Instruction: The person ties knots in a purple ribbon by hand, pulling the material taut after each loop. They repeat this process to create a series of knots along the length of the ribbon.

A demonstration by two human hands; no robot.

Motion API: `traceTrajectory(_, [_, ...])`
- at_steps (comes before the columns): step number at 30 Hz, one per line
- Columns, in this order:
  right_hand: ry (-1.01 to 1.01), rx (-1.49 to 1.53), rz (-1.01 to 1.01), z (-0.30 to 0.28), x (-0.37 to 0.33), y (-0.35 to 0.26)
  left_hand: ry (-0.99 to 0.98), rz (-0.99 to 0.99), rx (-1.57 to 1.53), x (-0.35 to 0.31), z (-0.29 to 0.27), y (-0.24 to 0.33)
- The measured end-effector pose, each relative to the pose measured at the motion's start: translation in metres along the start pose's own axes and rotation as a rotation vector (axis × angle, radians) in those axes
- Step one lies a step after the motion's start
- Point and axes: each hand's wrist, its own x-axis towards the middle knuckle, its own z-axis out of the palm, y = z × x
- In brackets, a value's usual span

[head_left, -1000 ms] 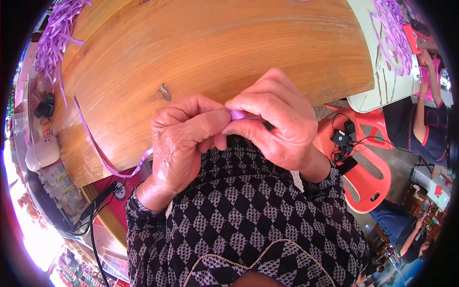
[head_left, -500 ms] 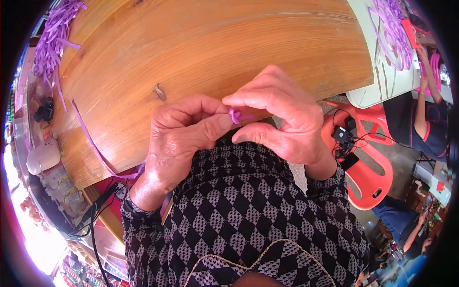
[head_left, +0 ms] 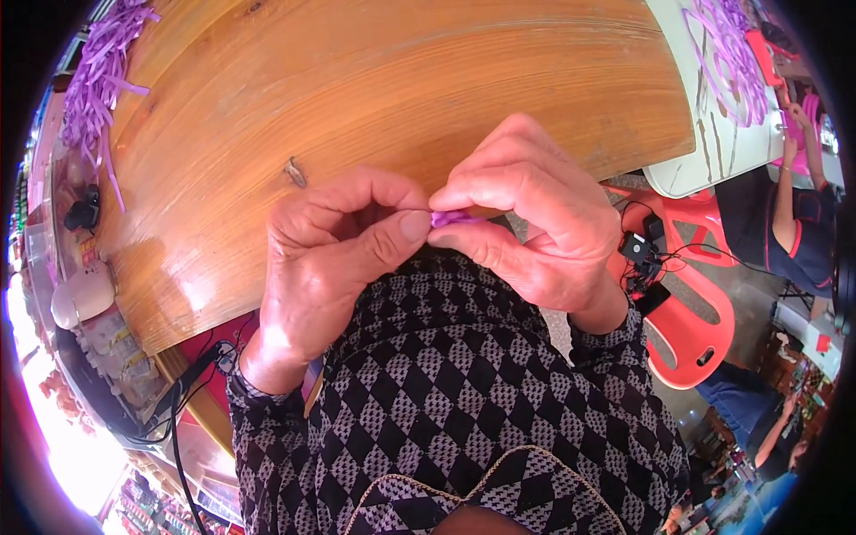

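Observation:
A short bit of purple ribbon [head_left: 448,218] shows between my two hands, just past the near edge of the wooden table [head_left: 401,98]. Thumb and forefinger of my left hand [head_left: 330,245] pinch its left end. From the other side, my right hand [head_left: 539,218] pinches it too, with thumb below and forefinger above. The fingertips of both hands almost touch. Most of the ribbon is hidden by my fingers, so its exact shape cannot be made out.
A heap of purple ribbons [head_left: 102,76] hangs at the table's far left corner. More purple ribbon [head_left: 727,62] lies on a white table [head_left: 673,169] at the right. A red plastic chair [head_left: 682,343] holds black devices with cables [head_left: 637,250]. Other people stand at the right.
My right thumb and forefinger have closed on the purple ribbon. The long ribbon strand that trailed by my left wrist no longer shows on the table.

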Motion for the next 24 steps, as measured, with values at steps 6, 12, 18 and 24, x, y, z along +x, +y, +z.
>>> traceTrajectory(6, [-0.021,0.017,0.032,-0.004,-0.002,0.004,-0.045,-0.166,0.052,0.004,-0.003,0.002])
traceTrajectory(12, [-0.055,0.023,0.062,-0.008,-0.002,0.005,0.006,-0.17,-0.028,0.004,0.0,0.002])
traceTrajectory(18, [-0.073,0.084,0.113,-0.01,-0.001,0.005,0.051,-0.164,-0.09,0.004,0.001,0.0])
traceTrajectory(24, [-0.113,-0.006,0.018,-0.012,0.001,0.006,0.05,-0.141,0.01,0.003,0.006,-0.005])
